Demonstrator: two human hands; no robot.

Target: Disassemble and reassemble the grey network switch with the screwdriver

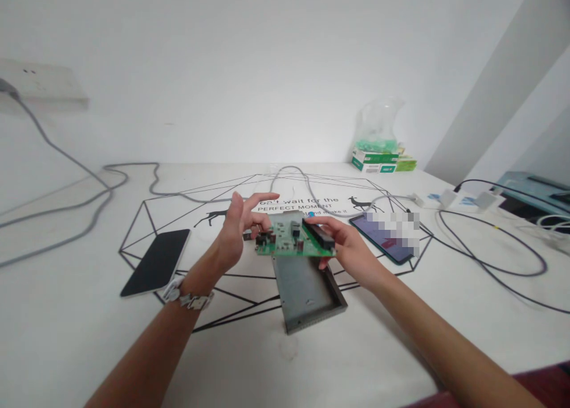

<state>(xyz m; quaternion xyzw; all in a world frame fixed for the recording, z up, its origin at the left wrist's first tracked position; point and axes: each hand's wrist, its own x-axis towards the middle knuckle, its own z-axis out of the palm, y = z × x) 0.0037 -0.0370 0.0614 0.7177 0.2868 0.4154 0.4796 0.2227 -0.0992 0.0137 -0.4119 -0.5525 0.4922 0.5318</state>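
A green circuit board (287,240) with a long black slot and small connectors is held level above an open grey metal case (300,292). My right hand (345,244) grips the board's right end, index finger along the black slot and other fingers below. At the opposite end, my left hand (236,230) has its thumb raised and index finger stretched out. Its lower fingers are close to the connectors on the board's left edge; whether they touch cannot be made out. The case lies on the table, its far part hidden by the board.
A dark tablet-like slab (158,262) lies left, a phone with a lit screen (383,239) right. Grey cable (178,195) runs along the back; black cable (490,271) loops right near white plugs (449,200). Small boxes (376,160) with a plastic bag stand by the wall.
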